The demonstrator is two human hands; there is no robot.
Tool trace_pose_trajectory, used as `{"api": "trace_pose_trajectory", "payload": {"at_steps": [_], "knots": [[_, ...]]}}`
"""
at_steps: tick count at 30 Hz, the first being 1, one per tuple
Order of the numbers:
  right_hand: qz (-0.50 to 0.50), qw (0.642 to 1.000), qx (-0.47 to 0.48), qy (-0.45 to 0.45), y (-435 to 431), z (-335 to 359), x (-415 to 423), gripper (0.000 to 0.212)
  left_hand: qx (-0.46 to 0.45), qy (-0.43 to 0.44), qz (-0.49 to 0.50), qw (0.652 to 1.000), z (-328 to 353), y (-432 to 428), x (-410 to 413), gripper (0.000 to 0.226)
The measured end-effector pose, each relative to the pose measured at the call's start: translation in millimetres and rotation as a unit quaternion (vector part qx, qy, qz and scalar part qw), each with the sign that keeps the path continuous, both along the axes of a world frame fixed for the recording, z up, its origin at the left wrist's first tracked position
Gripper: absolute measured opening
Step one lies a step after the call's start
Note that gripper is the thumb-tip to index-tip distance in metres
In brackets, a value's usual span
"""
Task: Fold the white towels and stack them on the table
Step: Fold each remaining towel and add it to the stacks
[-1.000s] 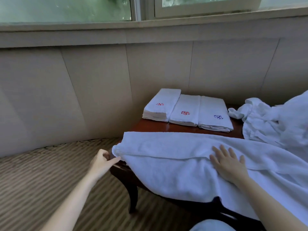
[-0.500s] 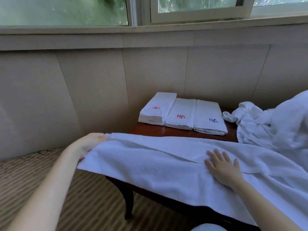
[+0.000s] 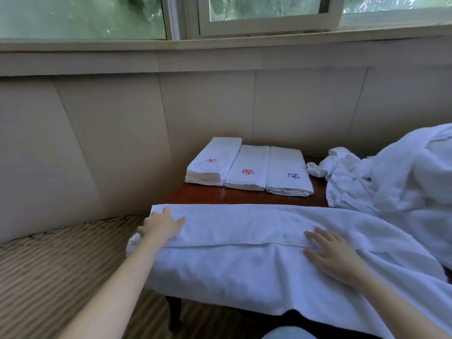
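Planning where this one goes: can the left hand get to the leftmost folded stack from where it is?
Probably yes. The left hand rests on the left end of the big towel, and only bare table lies between it and the leftmost folded stack; nothing stands in that path.

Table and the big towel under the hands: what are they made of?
Table: looks like reddish-brown wood, glossy varnish; light reflects off it. Big towel: probably cotton terry, matte; fuzzy nap and a stitched hem show.
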State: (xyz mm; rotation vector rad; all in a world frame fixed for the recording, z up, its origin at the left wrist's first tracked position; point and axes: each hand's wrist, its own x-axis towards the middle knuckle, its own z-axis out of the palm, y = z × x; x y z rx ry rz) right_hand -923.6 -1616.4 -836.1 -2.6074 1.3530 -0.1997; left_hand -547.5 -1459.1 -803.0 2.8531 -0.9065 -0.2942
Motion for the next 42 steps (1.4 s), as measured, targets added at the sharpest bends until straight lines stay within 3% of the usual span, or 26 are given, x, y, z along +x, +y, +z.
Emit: {"api": "trace_pose_trajectory", "payload": {"at_steps": [4, 7, 9, 12, 15, 17, 21, 24, 25, 28, 32, 34, 39, 42], "knots": [[-0.001, 1.0, -0.027, 0.009, 1, -10, -29, 0.053, -0.04, 0.004, -0.041, 0.998, -19, -10, 17, 0.053], [0.03, 0.997, -0.065, -0.003, 5, -10, -32, 0.049, -0.187, 0.021, -0.006, 0.982, -26, -7, 32, 0.047], [0.047, 0.992, -0.107, -0.04, 6, -8, -31, 0.043, -0.299, 0.071, 0.084, 0.948, -21, -4, 43, 0.047], [0.095, 0.97, -0.215, -0.067, 8, -3, -17, 0.045, -0.353, 0.205, 0.173, 0.896, -6, -7, 59, 0.062], [0.146, 0.947, -0.278, -0.073, 10, 8, 15, 0.05, -0.393, 0.31, 0.197, 0.843, 5, -15, 76, 0.063], [0.179, 0.937, -0.295, -0.061, 12, 10, 39, 0.038, -0.419, 0.314, 0.189, 0.831, 5, -17, 85, 0.059], [0.241, 0.909, -0.325, -0.1, 12, -1, 61, 0.01, -0.422, 0.244, 0.164, 0.858, 2, -22, 99, 0.054], [0.245, 0.883, -0.364, -0.167, 6, -10, 56, 0.055, -0.389, 0.217, 0.139, 0.885, -6, -25, 104, 0.051], [0.249, 0.883, -0.358, -0.176, 6, -11, 54, 0.061, -0.376, 0.21, 0.129, 0.893, -11, -25, 103, 0.049], [0.265, 0.897, -0.304, -0.183, 7, -10, 56, 0.06, -0.339, 0.176, 0.096, 0.919, -18, -22, 99, 0.043], [0.262, 0.895, -0.303, -0.197, 9, -9, 57, 0.057, -0.206, 0.049, 0.036, 0.977, -12, -17, 88, 0.045], [0.25, 0.891, -0.317, -0.208, 14, -8, 57, 0.058, -0.135, -0.038, 0.03, 0.99, -10, -19, 71, 0.048], [0.16, 0.907, -0.335, -0.199, 17, -3, 45, 0.065, -0.006, -0.026, 0.028, 0.999, -19, -31, 23, 0.06], [0.057, 0.928, -0.339, -0.144, 12, -1, 13, 0.036, -0.043, -0.035, -0.034, 0.998, -20, -19, 32, 0.05]]}}
